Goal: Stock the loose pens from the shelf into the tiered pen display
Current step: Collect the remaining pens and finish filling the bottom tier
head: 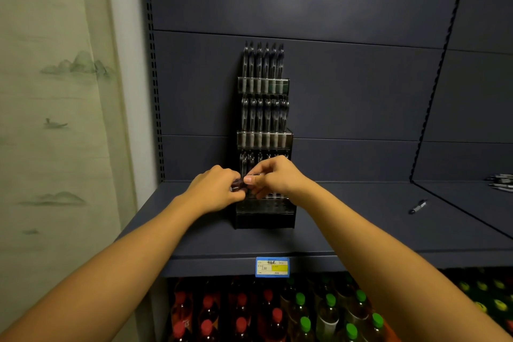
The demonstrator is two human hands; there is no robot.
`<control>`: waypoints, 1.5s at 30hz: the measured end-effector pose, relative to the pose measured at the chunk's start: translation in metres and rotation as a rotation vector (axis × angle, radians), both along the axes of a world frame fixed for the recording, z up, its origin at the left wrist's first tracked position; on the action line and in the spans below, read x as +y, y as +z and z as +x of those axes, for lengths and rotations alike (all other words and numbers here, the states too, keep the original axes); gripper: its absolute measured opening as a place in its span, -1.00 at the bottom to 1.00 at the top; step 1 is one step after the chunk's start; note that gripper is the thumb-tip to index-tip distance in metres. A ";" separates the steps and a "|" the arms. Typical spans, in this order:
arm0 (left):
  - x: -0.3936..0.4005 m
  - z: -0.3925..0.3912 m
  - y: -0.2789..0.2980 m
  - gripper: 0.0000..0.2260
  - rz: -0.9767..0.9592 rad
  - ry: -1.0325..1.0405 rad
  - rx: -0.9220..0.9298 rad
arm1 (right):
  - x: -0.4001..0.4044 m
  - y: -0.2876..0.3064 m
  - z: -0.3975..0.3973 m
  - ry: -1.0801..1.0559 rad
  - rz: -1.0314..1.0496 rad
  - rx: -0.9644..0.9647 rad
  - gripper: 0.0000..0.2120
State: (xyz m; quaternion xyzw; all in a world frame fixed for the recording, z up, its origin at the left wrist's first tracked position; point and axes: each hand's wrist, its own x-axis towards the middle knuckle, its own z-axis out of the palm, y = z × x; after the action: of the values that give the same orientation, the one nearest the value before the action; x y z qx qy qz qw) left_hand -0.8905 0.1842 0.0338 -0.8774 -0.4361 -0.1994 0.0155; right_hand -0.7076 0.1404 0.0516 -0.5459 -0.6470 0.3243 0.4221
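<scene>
While both hands meet before bottom tier of black tiered acrylic pen display [263, 136], left hand [215, 189] curls round dark pens [238, 184]; right hand [273, 176] pinches one; top tiers full; next: seat pen upright in bottom slot; one loose pen [417, 207] on grey shelf [333, 225]

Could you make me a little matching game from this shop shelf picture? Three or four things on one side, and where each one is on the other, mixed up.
Things:
1. tiered pen display
2. single loose pen
3. price tag
4. bottles

Places:
A. on the front edge of the shelf
B. below the shelf
C. lying alone on the shelf, to the right
D. standing at the back of the shelf, behind both hands

Pairs: 1-D, 2-C, 3-A, 4-B
</scene>
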 end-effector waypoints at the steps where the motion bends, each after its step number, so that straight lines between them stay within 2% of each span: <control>1: 0.000 0.000 0.000 -0.79 -0.009 -0.002 -0.005 | -0.001 0.000 0.000 -0.010 0.009 0.011 -0.84; 9: -0.002 -0.011 -0.002 -0.77 -0.044 0.018 -0.047 | -0.008 -0.002 0.008 -0.056 -0.022 0.294 -0.87; 14: 0.002 -0.018 -0.006 -0.74 -0.053 0.029 -0.059 | -0.013 0.006 0.025 -0.008 -0.012 0.584 -0.94; 19: 0.002 -0.020 -0.011 -0.68 -0.015 0.033 -0.032 | -0.012 0.016 0.043 -0.044 0.093 0.700 -0.75; 22: 0.000 -0.019 -0.012 -0.67 -0.002 0.040 -0.014 | -0.010 0.020 0.049 -0.157 0.171 0.602 -0.75; 25: -0.002 -0.018 -0.011 -0.69 -0.007 0.046 -0.014 | -0.005 0.025 0.053 -0.281 0.317 0.327 -0.82; 27: -0.003 -0.016 -0.010 -0.70 -0.002 0.057 -0.010 | -0.003 0.028 0.051 -0.307 0.379 0.166 -0.81; 31: -0.003 -0.014 -0.010 -0.71 -0.004 0.065 0.008 | 0.003 0.029 0.043 -0.335 0.418 -0.015 -0.76; 45: -0.002 -0.027 -0.008 -0.73 -0.006 0.045 0.000 | 0.020 0.020 0.032 -0.379 0.291 -0.154 -0.76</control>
State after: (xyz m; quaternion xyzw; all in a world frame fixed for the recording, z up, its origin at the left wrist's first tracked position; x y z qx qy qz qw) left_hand -0.9175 0.1819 0.0260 -0.8674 -0.4564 -0.1974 0.0172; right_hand -0.6757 0.1602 0.0712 -0.6140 -0.6034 0.1003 0.4988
